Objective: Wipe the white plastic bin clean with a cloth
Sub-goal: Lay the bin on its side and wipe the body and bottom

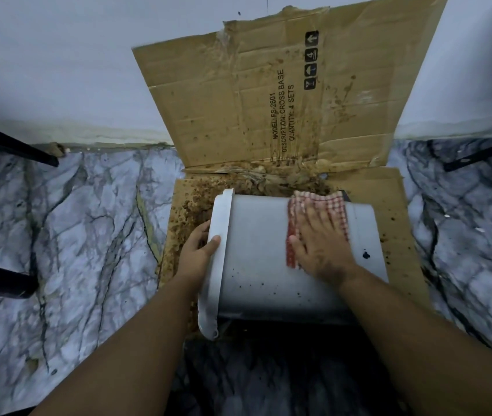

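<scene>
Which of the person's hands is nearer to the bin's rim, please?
Left. The left hand grips the rim itself; the right hand presses the cloth further along the bin's side.

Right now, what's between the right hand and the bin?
The checked cloth, pressed flat under the right hand on the bin wall, per the head view.

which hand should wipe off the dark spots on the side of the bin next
Right. The right hand already presses the checked cloth flat on the bin, close to the dark spots. The left hand grips the rim, steadying it.
</scene>
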`<action>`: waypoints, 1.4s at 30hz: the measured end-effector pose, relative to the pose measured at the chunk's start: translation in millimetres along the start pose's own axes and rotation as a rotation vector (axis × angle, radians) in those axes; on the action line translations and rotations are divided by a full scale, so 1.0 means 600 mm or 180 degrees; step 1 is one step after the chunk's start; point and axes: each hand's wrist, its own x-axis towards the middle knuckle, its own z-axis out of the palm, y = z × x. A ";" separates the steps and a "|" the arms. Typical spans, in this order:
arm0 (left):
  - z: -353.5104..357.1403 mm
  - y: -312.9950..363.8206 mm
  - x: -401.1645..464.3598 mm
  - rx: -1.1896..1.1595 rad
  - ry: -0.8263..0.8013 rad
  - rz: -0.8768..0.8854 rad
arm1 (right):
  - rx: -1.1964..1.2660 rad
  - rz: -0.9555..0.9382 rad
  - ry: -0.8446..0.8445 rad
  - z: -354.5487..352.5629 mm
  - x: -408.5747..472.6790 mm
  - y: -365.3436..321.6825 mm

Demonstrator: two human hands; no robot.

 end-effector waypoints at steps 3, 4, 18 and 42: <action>0.000 -0.007 0.005 -0.0054 -0.0021 0.0040 | -0.0007 0.0652 0.0145 -0.015 -0.004 0.066; 0.001 -0.003 0.004 -0.0068 -0.0024 0.0044 | -0.0007 0.0795 0.0137 -0.018 0.001 0.065; 0.007 -0.001 0.009 -0.0096 -0.0063 0.0248 | 0.0070 -0.0299 -0.0106 0.003 0.117 -0.191; -0.001 0.020 0.015 -0.0110 -0.0185 -0.0084 | 0.0399 0.0133 -0.0184 0.013 0.025 -0.236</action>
